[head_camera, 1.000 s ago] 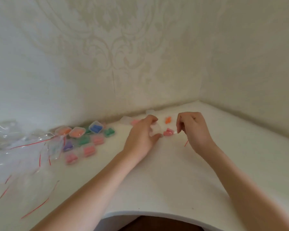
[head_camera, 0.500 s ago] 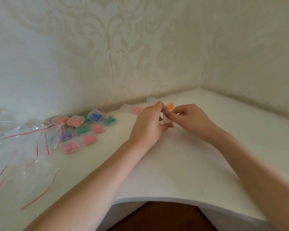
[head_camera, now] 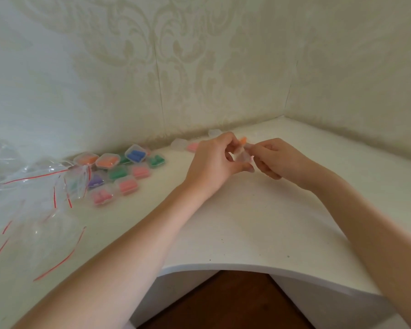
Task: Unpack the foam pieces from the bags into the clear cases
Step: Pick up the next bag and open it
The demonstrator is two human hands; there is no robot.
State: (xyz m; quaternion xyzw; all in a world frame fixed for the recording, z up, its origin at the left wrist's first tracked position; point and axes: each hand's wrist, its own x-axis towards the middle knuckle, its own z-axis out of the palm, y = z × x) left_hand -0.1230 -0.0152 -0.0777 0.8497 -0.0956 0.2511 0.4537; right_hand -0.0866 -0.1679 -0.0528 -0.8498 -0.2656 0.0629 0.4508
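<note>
We see both hands meeting over one clear case at the back of the white counter [head_camera: 247, 224].

Our left hand [head_camera: 210, 163] and right hand [head_camera: 277, 157] curl their fingers [head_camera: 230, 138] round the case [head_camera: 243, 157], pinching it between them just above the counter. An orange foam piece [head_camera: 243, 140] lies at 12 o'clock from it, a pink piece [head_camera: 193, 146] at 10. Filled cases [head_camera: 119, 169] cluster at 9 o'clock, and the bags [head_camera: 33, 200] lie beyond them at the counter's left end.
</note>
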